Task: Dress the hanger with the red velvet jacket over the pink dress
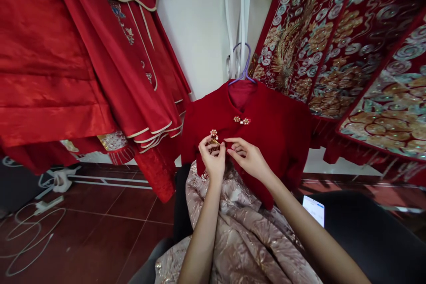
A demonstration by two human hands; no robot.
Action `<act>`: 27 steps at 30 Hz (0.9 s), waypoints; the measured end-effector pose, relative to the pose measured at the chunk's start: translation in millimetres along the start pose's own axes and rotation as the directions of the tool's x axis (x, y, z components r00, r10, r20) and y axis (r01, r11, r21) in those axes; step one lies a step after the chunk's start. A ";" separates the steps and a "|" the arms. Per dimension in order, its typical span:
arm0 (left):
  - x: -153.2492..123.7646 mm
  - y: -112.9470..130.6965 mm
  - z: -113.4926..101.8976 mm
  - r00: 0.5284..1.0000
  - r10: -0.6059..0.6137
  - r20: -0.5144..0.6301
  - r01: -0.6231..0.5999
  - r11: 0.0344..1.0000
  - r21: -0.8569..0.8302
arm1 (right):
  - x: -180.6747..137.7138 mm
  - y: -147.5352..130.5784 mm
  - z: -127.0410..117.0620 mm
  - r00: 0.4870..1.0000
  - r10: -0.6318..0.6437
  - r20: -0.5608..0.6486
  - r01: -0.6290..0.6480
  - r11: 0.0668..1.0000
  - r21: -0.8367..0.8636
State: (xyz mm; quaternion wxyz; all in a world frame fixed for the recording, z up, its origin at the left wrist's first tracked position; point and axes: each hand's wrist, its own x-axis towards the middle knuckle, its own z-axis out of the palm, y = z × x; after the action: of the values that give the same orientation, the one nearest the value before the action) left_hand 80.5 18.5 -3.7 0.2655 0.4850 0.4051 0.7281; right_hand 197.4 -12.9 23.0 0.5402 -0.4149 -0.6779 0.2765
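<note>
A dark red jacket (pixel 279 120) with a stand collar hangs on a purple hanger (pixel 246 69) in front of me. At its neck is a beaded flower fastener (pixel 242 120). Lower on the front, my left hand (pixel 213 157) pinches a gold and pearl flower ornament (pixel 214 135), partly hidden behind the fingers. Just to its right, my right hand (pixel 248 155) has its thumb and index finger brought close together at the fabric. Anything between those fingertips is too small to make out. Below both hands, shiny pinkish patterned cloth (pixel 246 230) covers my lap.
Red garments with pale piping (pixel 133 62) hang on the left, and embroidered red garments (pixel 326 53) on the right. A lit phone (pixel 313 210) lies on a black seat (pixel 366 235). White cables (pixel 36 230) and a power strip (pixel 49 204) lie on the tiled floor.
</note>
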 end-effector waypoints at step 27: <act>15.5 -1.3 -6.1 0.976 -0.165 0.141 0.202 0.930 -0.307 | 33.8 17.8 19.3 0.978 -0.102 -0.183 0.126 0.984 0.125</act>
State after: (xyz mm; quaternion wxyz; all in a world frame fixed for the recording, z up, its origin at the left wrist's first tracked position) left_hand 68.9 29.3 1.6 0.4300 0.4356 0.3097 0.7276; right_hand 181.1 26.5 20.3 0.6399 -0.3600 -0.6300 0.2530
